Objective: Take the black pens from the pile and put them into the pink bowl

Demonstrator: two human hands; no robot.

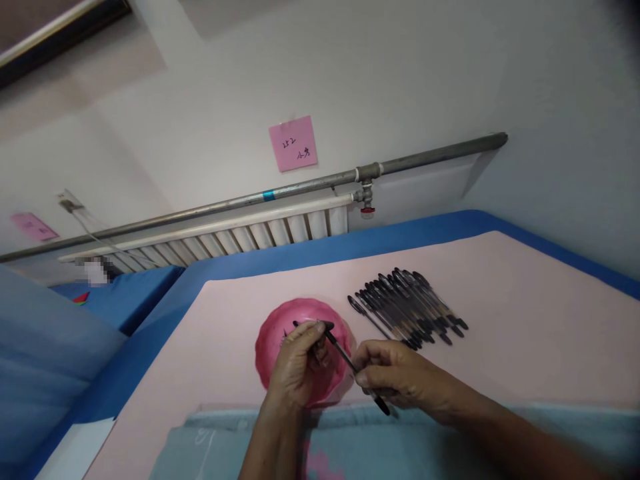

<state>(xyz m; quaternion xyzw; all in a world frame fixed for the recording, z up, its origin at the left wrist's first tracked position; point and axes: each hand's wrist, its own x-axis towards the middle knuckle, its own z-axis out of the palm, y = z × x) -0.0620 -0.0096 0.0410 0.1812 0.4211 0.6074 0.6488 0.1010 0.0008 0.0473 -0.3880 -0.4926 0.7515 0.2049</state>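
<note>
My left hand (pixel 299 357) is closed over the pink bowl (pixel 265 357), pinching a small black pen cap (pixel 328 326) between thumb and fingertips. In my right hand (pixel 395 373), the fingers are closed around the barrel of a slim pen (pixel 344 353). That pen slants from the left fingertips down to the right, and its black lower end sticks out below the right hand. Small dark pieces show inside the bowl, partly covered by the left hand. Behind the right hand, a row of black pens (pixel 405 303) lies side by side on the pink sheet.
The pink sheet (pixel 525 307) covers a blue-edged table (pixel 430 230). A light blue cloth (pixel 225 440) runs along the near edge. White paper (pixel 75 450) lies at lower left. Against the wall are a radiator (pixel 260 233) and a pipe (pixel 310 185).
</note>
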